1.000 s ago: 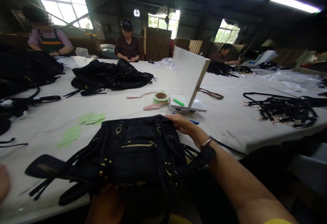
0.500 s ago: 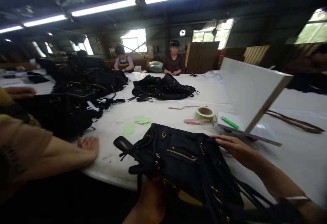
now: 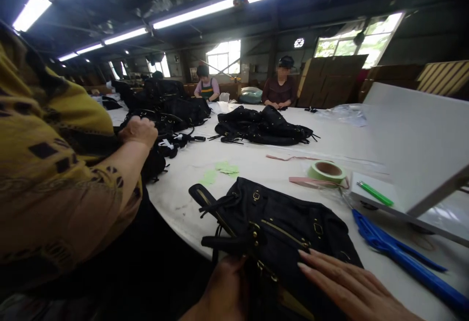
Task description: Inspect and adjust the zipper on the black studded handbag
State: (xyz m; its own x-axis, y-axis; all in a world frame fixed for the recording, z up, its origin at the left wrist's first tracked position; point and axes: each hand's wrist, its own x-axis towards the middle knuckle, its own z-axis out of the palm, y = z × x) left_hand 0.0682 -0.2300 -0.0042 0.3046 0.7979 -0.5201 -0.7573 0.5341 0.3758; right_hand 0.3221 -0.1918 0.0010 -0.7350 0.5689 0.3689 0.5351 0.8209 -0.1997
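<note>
We have a black bag (image 3: 278,228) lying flat on the white desk (image 3: 256,164), front face up, right at the near edge. Our right hand (image 3: 348,287) lies on its near right corner, fingers spread and flat, pressing rather than gripping. Our left hand (image 3: 227,294) is at the bag's near edge, just left of the right hand, fingers curled around the dark leather or a strap there; the exact pinch is hidden in shadow, so we cannot tell what it closes on.

Handling judgement: soft, floppy body, likely faux leather, moderately heavy from the gold buckles, studs and zipper. It will sag and fold if lifted by one corner. The surface looks slightly slick. Loose straps and fringe can snag. Best hold: both hands at the top edge or the handle base, not the thin tassels.

Orientation: the long axis runs from up and left of our left hand, where a strap end (image 3: 200,196) sticks out, towards our right hand. The zipper (image 3: 284,233) follows the same diagonal. The buckled edge faces away from us.

Beyond the right hand: blue scissors (image 3: 395,252), a green tape roll (image 3: 326,170), a green pen (image 3: 374,194) on a white board (image 3: 414,140). Left of our left hand a co-worker's sleeve (image 3: 47,174) and hand (image 3: 138,130) reach towards a pile of black bags (image 3: 164,116). Another black heap (image 3: 264,126) sits further off.
</note>
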